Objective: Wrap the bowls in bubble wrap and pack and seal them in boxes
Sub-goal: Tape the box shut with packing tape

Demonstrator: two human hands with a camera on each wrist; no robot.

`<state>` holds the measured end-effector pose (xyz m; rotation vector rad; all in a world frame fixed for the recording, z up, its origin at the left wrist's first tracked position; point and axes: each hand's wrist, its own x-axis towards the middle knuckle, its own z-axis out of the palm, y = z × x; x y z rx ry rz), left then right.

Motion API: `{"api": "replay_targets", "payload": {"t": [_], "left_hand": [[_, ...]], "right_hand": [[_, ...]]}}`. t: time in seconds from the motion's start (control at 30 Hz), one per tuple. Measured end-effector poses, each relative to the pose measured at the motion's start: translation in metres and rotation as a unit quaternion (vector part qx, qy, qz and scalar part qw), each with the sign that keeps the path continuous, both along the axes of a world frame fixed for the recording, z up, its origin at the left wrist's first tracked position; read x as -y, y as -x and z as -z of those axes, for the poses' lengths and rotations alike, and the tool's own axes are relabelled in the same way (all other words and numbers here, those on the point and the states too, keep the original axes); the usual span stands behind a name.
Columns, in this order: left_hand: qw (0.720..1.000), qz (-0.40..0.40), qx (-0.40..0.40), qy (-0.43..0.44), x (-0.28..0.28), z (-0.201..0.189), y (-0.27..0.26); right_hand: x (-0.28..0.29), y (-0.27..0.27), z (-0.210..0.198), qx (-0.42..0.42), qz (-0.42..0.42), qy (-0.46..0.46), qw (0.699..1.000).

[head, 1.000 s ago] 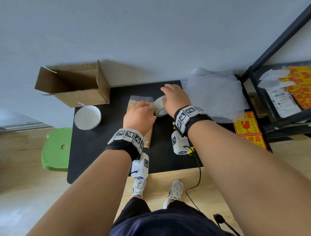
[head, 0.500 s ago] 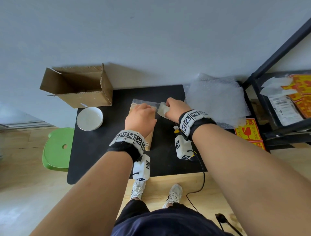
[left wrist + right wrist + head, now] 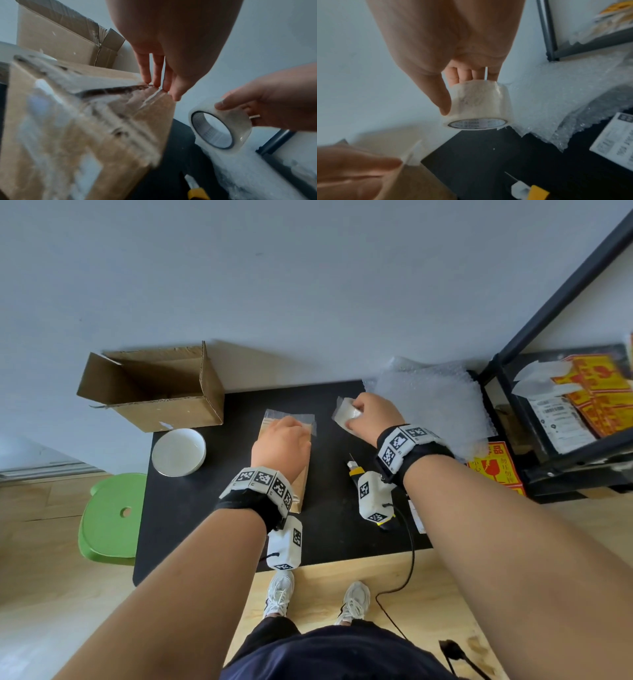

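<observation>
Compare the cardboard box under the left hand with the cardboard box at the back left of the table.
The box under the left hand is closed, its top seam covered with clear tape; the back-left box is open, flaps spread.
The taped box lies flat near the table's middle; the open box lies tipped on its side, its opening showing.
The left hand presses on the taped box; nothing touches the open box.
Both are plain brown corrugated cardboard.

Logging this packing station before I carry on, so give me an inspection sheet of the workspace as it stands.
Surface: black table, partly bare.
Job's things: taped box; open box; white bowl unwrapped; bubble wrap.
Clutter: utility knife; fragile stickers.
Grippers: left hand presses tape onto the taped box; right hand grips tape roll.
Cables: black cable hanging from the right wrist.
Surroundings: green stool; black shelf.
</observation>
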<state>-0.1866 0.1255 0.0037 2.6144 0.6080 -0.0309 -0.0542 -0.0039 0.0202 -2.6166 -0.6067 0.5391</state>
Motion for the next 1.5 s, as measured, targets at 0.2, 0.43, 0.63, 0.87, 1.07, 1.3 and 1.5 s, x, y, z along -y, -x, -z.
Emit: {"api": "replay_targets", "payload": {"t": [0.2, 0.43, 0.63, 0.87, 1.07, 1.3, 1.5], "left_hand": [[0.998, -0.012, 0.058, 0.012, 0.004, -0.016, -0.018], [0.992, -0.016, 0.085, 0.090, 0.026, -0.026, -0.042], [0.993, -0.003, 0.039, 0.114, 0.030, -0.023, -0.047], [0.980, -0.056, 0.071, 0.175, 0.033, -0.027, -0.044], [0.962, -0.092, 0.070, 0.246, 0.032, -0.026, -0.045], [0.944, -0.122, 0.018, 0.305, 0.031, -0.026, -0.048], [0.949, -0.102, 0.036, 0.296, 0.040, -0.026, -0.045]], "right_hand": [[0.010, 0.006, -0.009, -0.073, 0.072, -0.093, 0.990], [0.024, 0.023, -0.018, -0.079, 0.067, -0.127, 0.986], [0.031, 0.032, -0.025, -0.071, 0.057, -0.137, 0.986], [0.037, 0.037, -0.027, -0.068, 0.051, -0.135, 0.987], [0.042, 0.040, -0.027, -0.071, 0.048, -0.129, 0.988], [0.044, 0.043, -0.020, -0.078, 0.045, -0.135, 0.987], [0.046, 0.044, -0.014, -0.084, 0.058, -0.131, 0.986]]}}
